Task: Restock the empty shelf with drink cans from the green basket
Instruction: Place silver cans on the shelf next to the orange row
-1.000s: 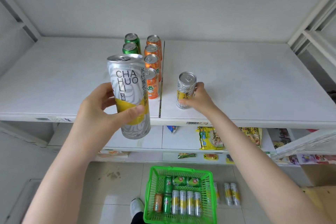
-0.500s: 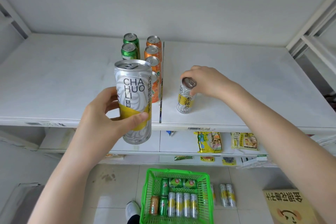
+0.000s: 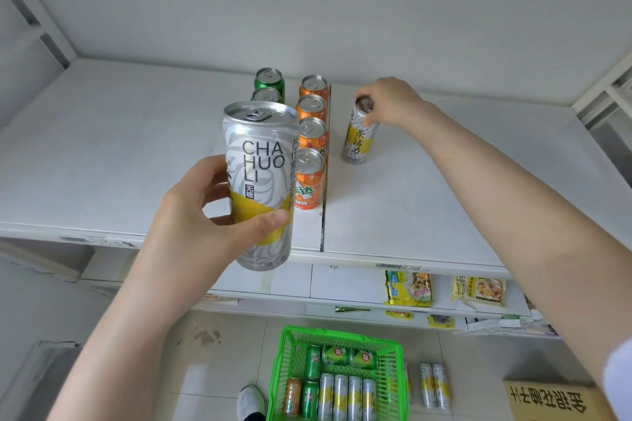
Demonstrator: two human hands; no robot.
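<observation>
My left hand (image 3: 201,222) grips a tall silver-and-yellow "CHA HUO LI" can (image 3: 261,181), held upright in front of the white shelf (image 3: 427,202). My right hand (image 3: 390,102) reaches deep over the shelf, fingers on the top rim of a second silver-and-yellow can (image 3: 359,135) that stands right of the shelf's seam. Left of the seam stands a row of several orange cans (image 3: 309,178), with two green cans (image 3: 268,80) behind. On the floor sits the green basket (image 3: 284,362) holding several more cans.
Two silver cans (image 3: 434,384) lie on the floor right of the basket, next to a cardboard box (image 3: 554,400). Snack packets (image 3: 408,287) rest on the lower shelf. My shoe (image 3: 251,402) is left of the basket. White uprights frame both shelf ends.
My right hand has pushed the second silver can from near the shelf's front edge deeper toward the back, shifting its grip to the can's top. My left hand has kept its can raised.
</observation>
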